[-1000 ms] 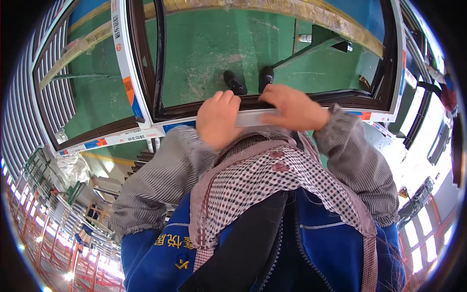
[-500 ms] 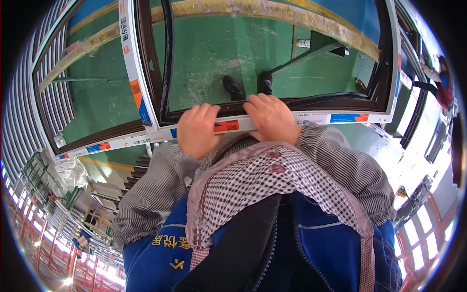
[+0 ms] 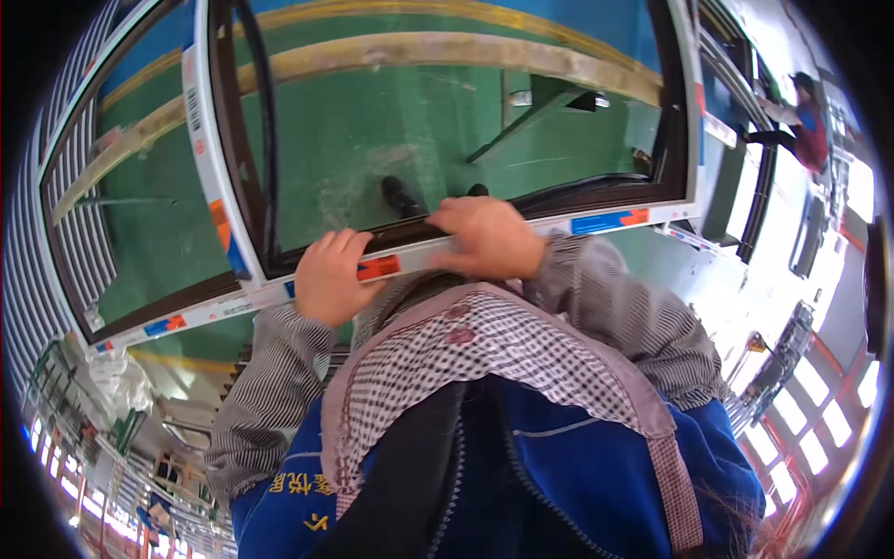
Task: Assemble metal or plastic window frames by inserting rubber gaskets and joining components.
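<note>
A big white window frame (image 3: 209, 186) with a black rubber gasket along its inner edge lies flat in front of me, and the green floor shows through its opening. My left hand (image 3: 331, 277) curls over the near rail beside an orange and blue sticker (image 3: 380, 267). My right hand (image 3: 486, 238) lies a little to the right on the same rail, its fingers bent over the black gasket (image 3: 596, 191). Both striped sleeves reach up from my checked apron and blue jacket.
My black shoes (image 3: 400, 196) show on the green floor (image 3: 372, 121) through the frame. A dark metal stand (image 3: 549, 98) sits beyond them. More window frames (image 3: 745, 177) lie to the right, where another person (image 3: 808, 121) works. A second pane (image 3: 112, 224) adjoins on the left.
Both hands came down from just above the rail and now rest on it, having slid left along the frame. The view has tilted slightly.
</note>
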`<move>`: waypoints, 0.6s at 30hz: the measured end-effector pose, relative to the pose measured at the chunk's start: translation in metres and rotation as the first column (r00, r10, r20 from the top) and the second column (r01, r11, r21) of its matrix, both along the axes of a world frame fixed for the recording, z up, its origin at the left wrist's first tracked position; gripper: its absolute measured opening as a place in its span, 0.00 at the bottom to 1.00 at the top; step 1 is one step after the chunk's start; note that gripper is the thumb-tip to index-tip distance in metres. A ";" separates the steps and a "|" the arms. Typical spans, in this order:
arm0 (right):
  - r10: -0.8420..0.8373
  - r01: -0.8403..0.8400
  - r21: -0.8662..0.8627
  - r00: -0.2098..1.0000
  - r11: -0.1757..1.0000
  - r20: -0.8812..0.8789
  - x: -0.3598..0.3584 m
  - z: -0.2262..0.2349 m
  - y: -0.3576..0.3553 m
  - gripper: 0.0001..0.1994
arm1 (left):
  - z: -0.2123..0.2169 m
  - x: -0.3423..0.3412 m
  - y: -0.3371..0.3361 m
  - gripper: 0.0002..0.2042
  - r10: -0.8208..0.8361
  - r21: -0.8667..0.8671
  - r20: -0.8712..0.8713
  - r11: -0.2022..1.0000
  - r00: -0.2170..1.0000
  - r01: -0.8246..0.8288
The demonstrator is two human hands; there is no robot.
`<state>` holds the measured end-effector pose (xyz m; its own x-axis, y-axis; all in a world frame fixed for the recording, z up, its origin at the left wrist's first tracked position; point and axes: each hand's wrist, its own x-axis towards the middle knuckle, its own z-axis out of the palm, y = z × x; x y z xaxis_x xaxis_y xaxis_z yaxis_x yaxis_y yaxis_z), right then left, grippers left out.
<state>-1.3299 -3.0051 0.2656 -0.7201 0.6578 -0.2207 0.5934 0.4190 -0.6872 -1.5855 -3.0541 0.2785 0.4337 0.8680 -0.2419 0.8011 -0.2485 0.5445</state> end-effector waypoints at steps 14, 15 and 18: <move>-0.148 0.169 -0.352 0.985 0.921 0.085 0.271 -0.014 0.098 0.10 | -0.016 0.217 0.087 0.13 0.046 -0.385 0.076 0.923 0.996 -0.014; -0.145 0.164 -0.365 0.986 0.916 0.081 0.272 -0.013 0.101 0.10 | -0.015 0.225 0.090 0.12 0.048 -0.368 0.064 0.930 0.997 -0.021; 0.025 -0.024 -0.364 1.000 0.931 -0.001 0.276 -0.028 0.099 0.10 | -0.019 0.237 0.090 0.12 -0.066 -0.426 0.019 0.902 0.998 0.068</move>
<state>-1.0535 -2.9061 0.2374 -0.7336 0.5138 -0.4448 0.5892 0.1549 -0.7930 -1.3490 -2.9639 0.2596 0.4893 0.6511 -0.5802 0.7881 -0.0453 0.6138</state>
